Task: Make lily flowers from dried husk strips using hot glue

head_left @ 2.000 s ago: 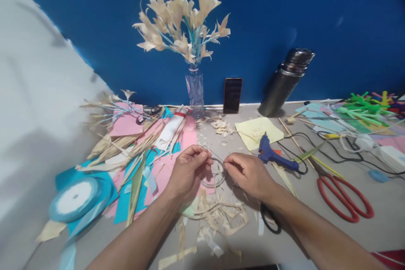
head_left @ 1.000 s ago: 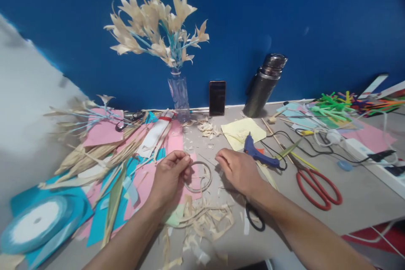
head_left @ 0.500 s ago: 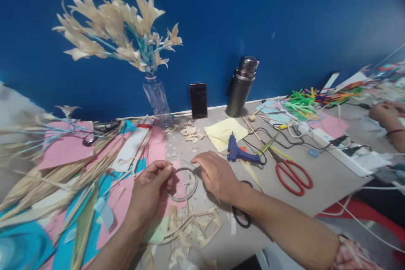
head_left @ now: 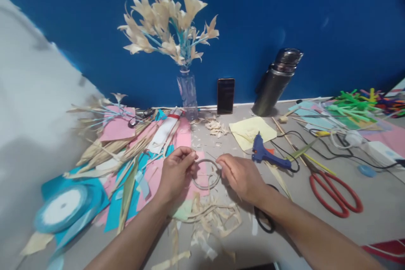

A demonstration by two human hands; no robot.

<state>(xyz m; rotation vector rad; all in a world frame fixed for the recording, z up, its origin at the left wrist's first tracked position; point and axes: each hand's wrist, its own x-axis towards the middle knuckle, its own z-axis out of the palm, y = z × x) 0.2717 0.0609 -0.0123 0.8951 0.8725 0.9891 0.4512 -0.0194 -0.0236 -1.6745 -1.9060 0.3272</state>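
My left hand point(head_left: 178, 171) pinches the left side of a thin greyish ring point(head_left: 202, 188), which looks like a bangle, tilted above the table. Closed at the fingertips, my right hand point(head_left: 242, 177) is at the ring's upper right edge. A thin strand sticks out from those fingertips to the left; whether they also grip the ring I cannot tell. Below the ring lie curled pale strips point(head_left: 218, 215), like dry husk. Black scissor handles point(head_left: 268, 228) are partly hidden under my right forearm. A blue glue gun point(head_left: 268, 155) lies just beyond my right hand.
Husk flowers stand in a clear bottle point(head_left: 187, 90), beside an upright phone point(head_left: 225, 96) and a steel flask point(head_left: 276, 84). Red-handled scissors point(head_left: 335, 194), cables and a power strip point(head_left: 384, 158) are on the right. Dry husks point(head_left: 107, 156), coloured paper and a ribbon roll point(head_left: 63, 205) cover the left.
The view has swung left, so everything sits further right and the ribbon roll shows fully. My right hand's fingers have closed in at the ring's edge; my left hand keeps its pinch.
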